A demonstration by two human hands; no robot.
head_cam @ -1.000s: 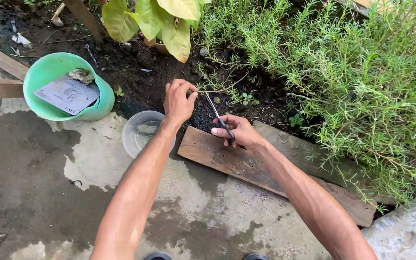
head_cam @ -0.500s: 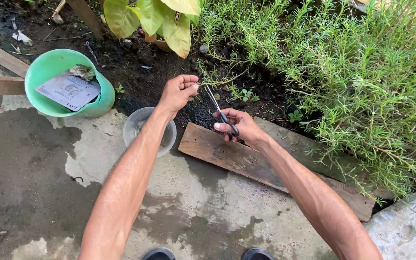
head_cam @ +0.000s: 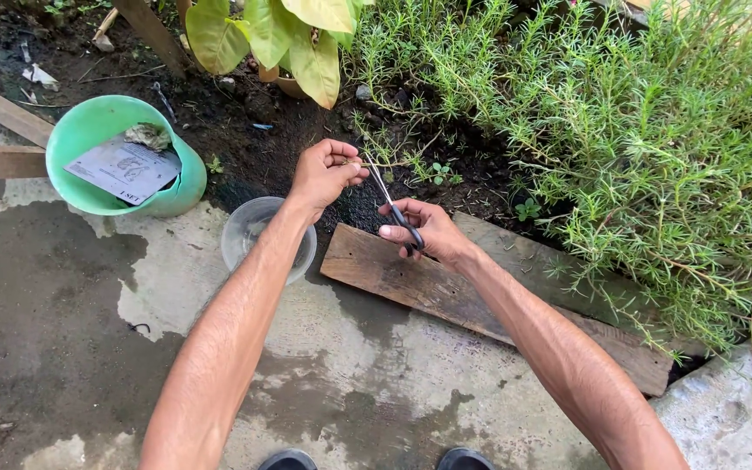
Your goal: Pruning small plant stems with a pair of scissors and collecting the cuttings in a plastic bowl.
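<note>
L hand (head_cam: 324,174) grip pinched on thin stem (head_cam: 393,164), R hand (head_cam: 424,231) grip clamped on scissors (head_cam: 393,204), blades at stem just beside L fingers

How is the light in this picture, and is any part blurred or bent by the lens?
Head view: soft, even daylight with no hard shadows; the wet concrete shows dull sheen, no strong glare. The left hand, right hand and scissors look sharp. The wooden plank looks straight; lens bending is slight, if any.
</note>
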